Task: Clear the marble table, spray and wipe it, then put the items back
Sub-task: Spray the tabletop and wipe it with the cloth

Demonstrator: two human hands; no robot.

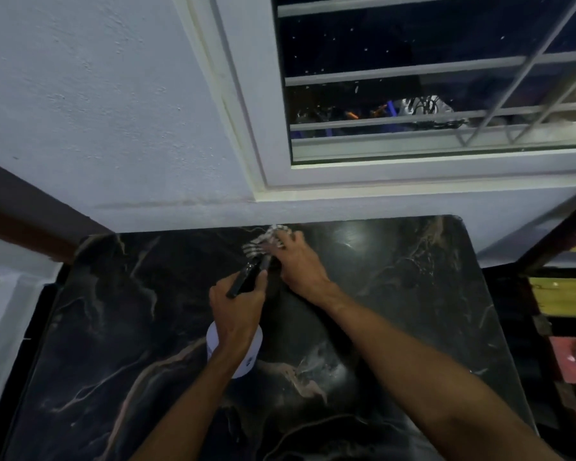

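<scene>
The black marble table (113, 327) with pale veins fills the lower view. My left hand (236, 311) grips the black trigger head of a white spray bottle (246, 357), held above the table's middle with the nozzle pointing toward the far edge. My right hand (300, 261) presses flat on a striped cloth (263, 242) near the table's far edge, just beyond the nozzle. Most of the cloth is hidden under the fingers. Wet smears (326, 367) glisten on the marble to the right of the bottle.
A white wall (113, 111) and a barred window (429, 94) rise right behind the table's far edge. A brown rail (30, 214) runs at the left. Dark shelving with yellow and red surfaces (566, 327) stands to the right of the table.
</scene>
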